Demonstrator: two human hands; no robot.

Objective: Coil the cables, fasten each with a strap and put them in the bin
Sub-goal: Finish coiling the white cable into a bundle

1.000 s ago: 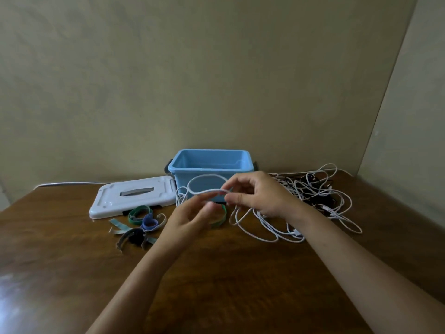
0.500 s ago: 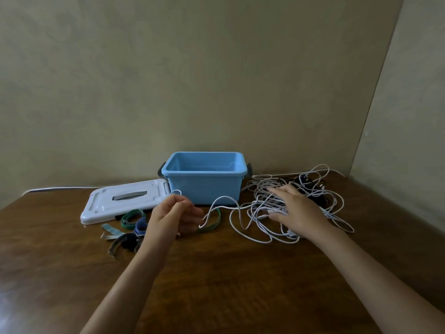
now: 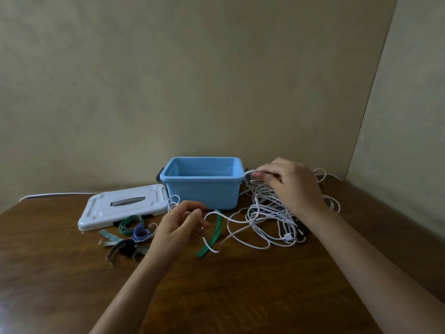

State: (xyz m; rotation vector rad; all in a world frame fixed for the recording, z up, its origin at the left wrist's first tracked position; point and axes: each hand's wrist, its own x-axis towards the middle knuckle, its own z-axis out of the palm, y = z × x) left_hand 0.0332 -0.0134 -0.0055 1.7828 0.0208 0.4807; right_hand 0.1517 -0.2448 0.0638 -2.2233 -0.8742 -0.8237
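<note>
Head view: hands at a white cable tangle beside the blue bin.
Right hand pinches a cable strand near the bin's rim; left hand holds small coils loosely, beside a green strap on the table.

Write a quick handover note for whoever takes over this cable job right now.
Right hand: raised over the cable pile, fingers pinching one white strand beside the bin.
Left hand: half curled near a cable loop; grip unclear.
Bin: open, looks empty; lid lies to its left.
Straps: loose by the lid; one green strap lies under the cable.
Done: nothing coiled or strapped.
Left: coil, strap and bin every cable.
</note>
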